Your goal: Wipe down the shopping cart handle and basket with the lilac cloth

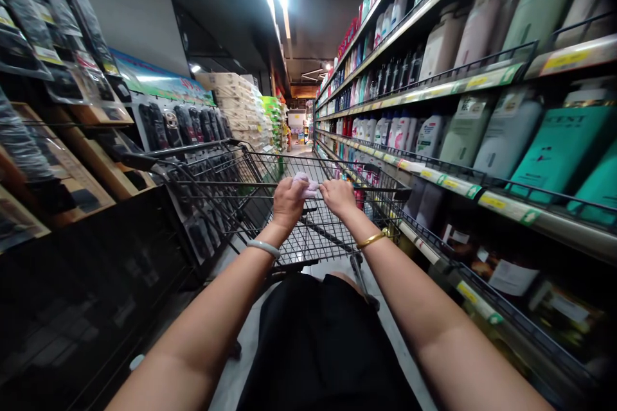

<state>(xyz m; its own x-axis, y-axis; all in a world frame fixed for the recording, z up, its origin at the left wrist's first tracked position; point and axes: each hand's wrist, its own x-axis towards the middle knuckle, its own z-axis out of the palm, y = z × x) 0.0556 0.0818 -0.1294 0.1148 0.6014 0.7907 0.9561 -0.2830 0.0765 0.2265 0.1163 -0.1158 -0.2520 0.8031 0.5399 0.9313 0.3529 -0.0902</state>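
Both of my hands grip the rear handle bar of a wire shopping cart (231,189) that stands in a store aisle in front of me. My left hand (288,203) is closed on the bar and also clasps a small pale pink cloth or tissue (305,185) that sticks out towards the right. My right hand (338,196) is closed on the bar right beside it. A pale bangle circles my left wrist and a gold one my right. The cart's basket looks empty.
Shelves of shampoo and detergent bottles (486,122) run close along the right, with price rails (457,185) jutting out. On the left hang racks of packaged goods (72,96) over a dark low cabinet. The narrow aisle floor (299,149) leads ahead to stacked cartons (241,109).
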